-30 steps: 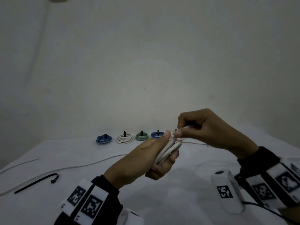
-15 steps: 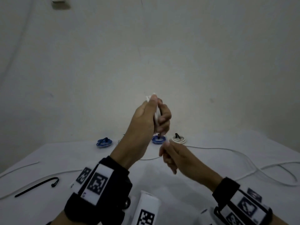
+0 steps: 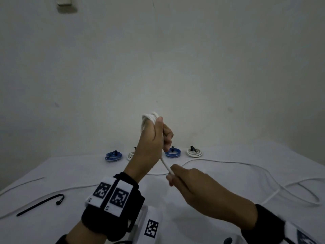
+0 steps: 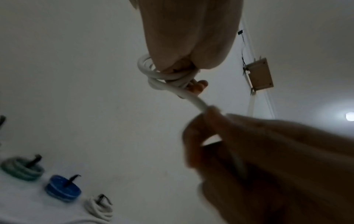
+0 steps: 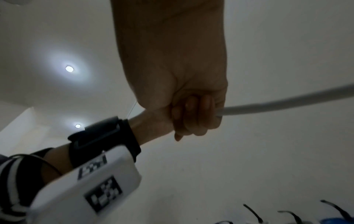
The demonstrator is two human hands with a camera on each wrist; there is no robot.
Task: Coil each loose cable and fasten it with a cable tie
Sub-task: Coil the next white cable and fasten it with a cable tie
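My left hand (image 3: 162, 136) is raised above the table and grips a small coil of white cable (image 3: 149, 118), whose loops stick out above the thumb. One strand of the white cable (image 3: 165, 163) runs down from the coil to my right hand (image 3: 170, 175), which pinches it lower and nearer to me. In the left wrist view the coil (image 4: 153, 75) wraps over the left fingers and the strand (image 4: 195, 101) enters the blurred right hand (image 4: 201, 121). The right wrist view has the right hand (image 5: 193, 115) closed round the cable (image 5: 287, 101). A black cable tie (image 3: 40, 205) lies on the table at the left.
Tied coils line the table's back edge: a blue coil (image 3: 114, 155), a white coil (image 3: 131, 154) half hidden by my arm, a blue coil (image 3: 172, 153), a white coil (image 3: 194, 153). A green coil (image 4: 21, 169) shows too. Loose white cable (image 3: 263, 173) loops at the right; more cable (image 3: 26, 184) lies left.
The left hand has lifted the coil from low in front of me to upright above the table. The right hand went from above the coil to below it, drawing the strand down.
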